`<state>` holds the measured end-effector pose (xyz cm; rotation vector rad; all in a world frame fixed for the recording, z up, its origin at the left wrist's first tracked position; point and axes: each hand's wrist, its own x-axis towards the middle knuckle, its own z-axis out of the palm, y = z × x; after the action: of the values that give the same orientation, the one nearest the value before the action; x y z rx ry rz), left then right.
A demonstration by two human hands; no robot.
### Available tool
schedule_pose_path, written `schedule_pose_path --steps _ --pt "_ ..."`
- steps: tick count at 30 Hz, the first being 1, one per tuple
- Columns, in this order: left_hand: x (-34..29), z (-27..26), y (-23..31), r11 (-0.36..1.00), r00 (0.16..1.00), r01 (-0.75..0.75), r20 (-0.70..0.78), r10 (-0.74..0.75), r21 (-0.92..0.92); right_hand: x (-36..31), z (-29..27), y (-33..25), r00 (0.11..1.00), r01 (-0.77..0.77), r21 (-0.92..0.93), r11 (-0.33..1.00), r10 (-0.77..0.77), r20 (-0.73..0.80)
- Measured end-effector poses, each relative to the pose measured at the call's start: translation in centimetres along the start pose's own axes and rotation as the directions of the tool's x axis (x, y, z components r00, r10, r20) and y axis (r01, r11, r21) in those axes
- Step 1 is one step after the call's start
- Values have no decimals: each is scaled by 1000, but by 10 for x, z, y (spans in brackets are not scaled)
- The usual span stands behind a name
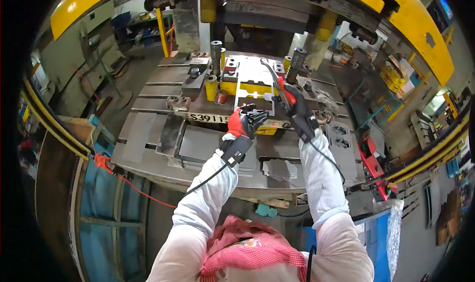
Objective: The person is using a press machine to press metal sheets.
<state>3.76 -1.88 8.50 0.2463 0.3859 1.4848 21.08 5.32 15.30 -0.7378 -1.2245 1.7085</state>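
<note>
In a red and black glove, my right hand (297, 106) is closed around a long, slim silver tool (270, 69) with a small rounded head; its exact kind is unclear. The tool points away over a pale sheet-metal blank (255, 95) with cut-outs, lying in the press die (225, 115). My left hand (246, 123), gloved alike, hovers by the blank's near left corner. Its fingers look partly curled and apart, with nothing visible between them; whether they touch the blank cannot be told. Both wrists carry black cabled units.
Guide posts (216, 57) with springs and yellow blocks (211, 87) flank the die beneath the press ram. A stack of flat sheets (200, 144) lies at the near left of the bed, cut pieces (279, 170) nearer the front edge. Yellow-black bars (57, 121) run along both sides.
</note>
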Motion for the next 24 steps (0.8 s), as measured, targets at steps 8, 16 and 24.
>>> schedule_pose_path --steps 8,16,24 --pt "-49 -20 33 -322 720 -505 596 354 801 -34 -104 92 939 221 -708 670 -343 -32" --pt "-261 -60 88 617 893 -238 -81 442 751 -238 -119 150 890 -382 26 924 375 -260" --pt "-529 -116 208 -163 388 414 -11 922 896 -281 -117 164 852 -454 129 881 472 -224"
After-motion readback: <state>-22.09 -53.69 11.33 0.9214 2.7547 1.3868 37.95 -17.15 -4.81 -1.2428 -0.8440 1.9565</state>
